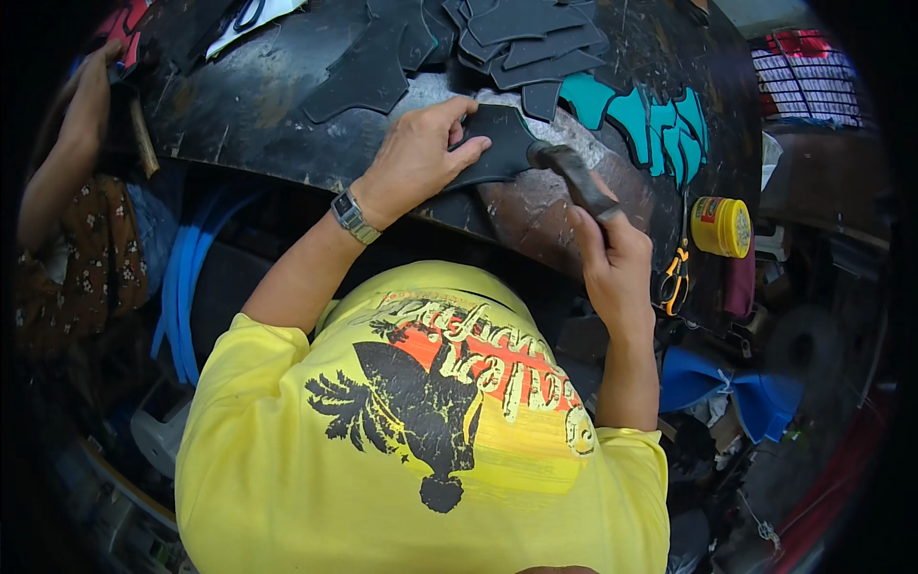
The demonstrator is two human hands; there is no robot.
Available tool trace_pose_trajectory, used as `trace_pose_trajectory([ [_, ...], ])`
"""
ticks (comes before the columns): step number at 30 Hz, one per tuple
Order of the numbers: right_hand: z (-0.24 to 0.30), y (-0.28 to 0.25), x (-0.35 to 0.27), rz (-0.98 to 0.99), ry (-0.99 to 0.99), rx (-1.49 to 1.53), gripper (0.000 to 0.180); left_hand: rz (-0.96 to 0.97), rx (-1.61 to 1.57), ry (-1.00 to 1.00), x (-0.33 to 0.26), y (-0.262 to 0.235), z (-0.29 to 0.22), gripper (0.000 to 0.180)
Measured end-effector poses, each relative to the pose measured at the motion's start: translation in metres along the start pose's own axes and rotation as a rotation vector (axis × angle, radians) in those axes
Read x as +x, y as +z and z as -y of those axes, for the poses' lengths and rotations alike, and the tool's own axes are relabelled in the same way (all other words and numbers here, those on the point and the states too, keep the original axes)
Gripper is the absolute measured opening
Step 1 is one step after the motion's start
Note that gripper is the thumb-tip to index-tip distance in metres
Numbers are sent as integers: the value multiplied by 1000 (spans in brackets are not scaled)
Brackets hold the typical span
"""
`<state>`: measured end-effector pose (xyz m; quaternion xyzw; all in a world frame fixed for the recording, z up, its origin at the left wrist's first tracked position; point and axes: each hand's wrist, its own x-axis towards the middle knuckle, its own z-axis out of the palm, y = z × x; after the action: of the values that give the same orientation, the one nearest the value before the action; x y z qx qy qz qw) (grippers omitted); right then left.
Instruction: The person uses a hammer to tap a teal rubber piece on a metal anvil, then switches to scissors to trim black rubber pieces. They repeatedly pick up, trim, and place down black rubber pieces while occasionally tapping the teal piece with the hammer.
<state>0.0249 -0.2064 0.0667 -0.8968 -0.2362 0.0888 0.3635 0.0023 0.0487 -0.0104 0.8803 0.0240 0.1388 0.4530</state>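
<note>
My left hand presses a black, curved flat cut piece against the dark table near its front edge. Its thumb and fingers grip the left side of the piece. In my right hand is a dark hammer, its head end touching or just over the right edge of the black piece. The fingers hide the rest of the hammer. Just beyond lies a loose pile of black cut pieces, and teal cut pieces overlap in a row to its right.
The dark table has a worn, curved-looking front edge. On its right side stand a yellow jar and orange-handled scissors. Another person's arm reaches in at far left, by red pieces. Blue strips hang below the table.
</note>
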Motion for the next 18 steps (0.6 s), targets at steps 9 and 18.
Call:
trace_pose_trajectory([
  [9, -16, 5, 10, 44, 97, -284, 33, -13, 26, -46, 7, 1, -1, 36],
  [18, -63, -1, 20, -407, -11, -465, 36, 78, -139, -104, 7, -13, -5, 24],
])
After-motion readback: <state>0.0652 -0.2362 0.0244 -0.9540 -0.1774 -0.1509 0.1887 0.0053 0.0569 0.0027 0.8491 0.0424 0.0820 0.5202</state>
